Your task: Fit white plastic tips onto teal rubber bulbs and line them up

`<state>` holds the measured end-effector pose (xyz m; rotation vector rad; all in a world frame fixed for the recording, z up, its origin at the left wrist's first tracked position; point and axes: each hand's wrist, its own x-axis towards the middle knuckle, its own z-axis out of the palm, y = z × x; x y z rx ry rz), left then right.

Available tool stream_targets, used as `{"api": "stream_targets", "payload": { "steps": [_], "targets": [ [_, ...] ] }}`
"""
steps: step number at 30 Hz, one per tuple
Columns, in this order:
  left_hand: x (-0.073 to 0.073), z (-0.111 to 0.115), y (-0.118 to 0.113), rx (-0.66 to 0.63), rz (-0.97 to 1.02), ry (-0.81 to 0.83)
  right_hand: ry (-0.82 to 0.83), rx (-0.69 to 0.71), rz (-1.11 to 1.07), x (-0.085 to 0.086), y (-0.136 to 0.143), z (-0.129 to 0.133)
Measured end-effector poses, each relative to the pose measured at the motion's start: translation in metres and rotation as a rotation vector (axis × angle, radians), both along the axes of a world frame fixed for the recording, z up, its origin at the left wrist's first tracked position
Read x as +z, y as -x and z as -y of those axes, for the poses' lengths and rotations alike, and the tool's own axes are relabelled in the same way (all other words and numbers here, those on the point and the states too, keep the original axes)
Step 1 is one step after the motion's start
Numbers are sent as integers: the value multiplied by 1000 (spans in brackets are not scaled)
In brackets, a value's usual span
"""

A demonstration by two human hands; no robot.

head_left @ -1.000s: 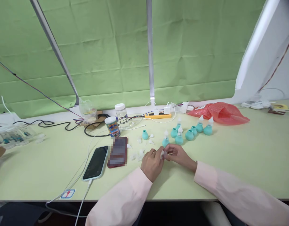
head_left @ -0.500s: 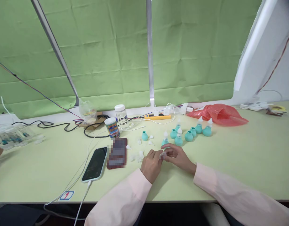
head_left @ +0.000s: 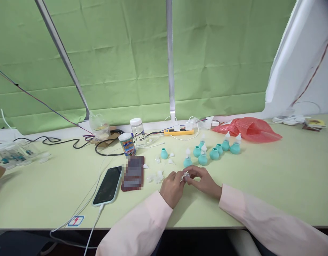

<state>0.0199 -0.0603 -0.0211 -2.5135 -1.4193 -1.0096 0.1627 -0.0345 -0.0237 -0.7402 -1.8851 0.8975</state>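
Both hands meet over the front middle of the table, pinching a small translucent white nozzle piece [head_left: 185,176] between them. My left hand [head_left: 172,187] is closed on its left side. From the right, my right hand [head_left: 204,180] grips it with thumb and fingers; much of the piece is hidden. Just beyond my fingers stands a teal bulb [head_left: 188,162] with a white tip on it. Several more teal bulbs [head_left: 214,153] stand to the right, some tipped, some bare. Loose white pieces [head_left: 159,176] lie left of my hands, near a lone bare teal bulb [head_left: 164,153].
Two phones, one black-screened [head_left: 107,186] and one dark red [head_left: 133,173], lie to the left. Behind them stand a printed can [head_left: 127,145] and a clear jar [head_left: 137,131]. A yellow power strip [head_left: 179,132] and red plastic bag [head_left: 249,129] are at the back.
My right fingers have curled inward and down onto the small white piece, leaving the nearest teal bulb more exposed. My left hand has barely moved.
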Motion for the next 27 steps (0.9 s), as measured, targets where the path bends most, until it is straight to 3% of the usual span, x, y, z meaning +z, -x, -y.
{"api": "stream_targets", "payload": {
  "steps": [10,20,27],
  "targets": [
    [-4,-5,4,-44,-80,-212,432,201,-167,6,-4,-8],
    [-7,-4,4,-62,-107,-225,636,342,-70,6,-7,-10],
    [-4,-1,4,-113,-177,-228,647,336,-77,11,-10,-7]
  ]
}}
